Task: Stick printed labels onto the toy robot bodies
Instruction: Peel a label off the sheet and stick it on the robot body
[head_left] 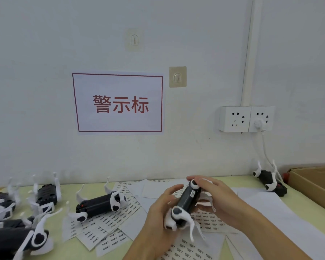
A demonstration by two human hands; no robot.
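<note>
Black plastic with white legs, the toy robot body [186, 201] is held up above the label sheets [120, 216], tilted so one end points toward the wall and the other toward the person. A small white printed label [192, 193] sits on its dark upper face, close to the far end. The left hand [163, 209] grips the body from its left side and underneath, fingers curled round the near end. The right hand [214, 194] holds the far end from the right side, its fingers wrapped over the top by the white leg joint, thumb side toward the label.

Left of the held body, another toy robot [99, 205] lies on its side partly on the label sheets. Farther left of the held body, a cluster of more toy robots [23, 218] lies on the pale green table [68, 192]. Right of the held body and well apart from it, one more black toy [268, 181] rests near the wall, just beside a cardboard box [315, 182]. Plain white paper sheets [270, 209] lie under and right of the held body. Above it on the wall hangs a red-bordered sign [118, 103], with a double wall socket [246, 119] up to the right.
</note>
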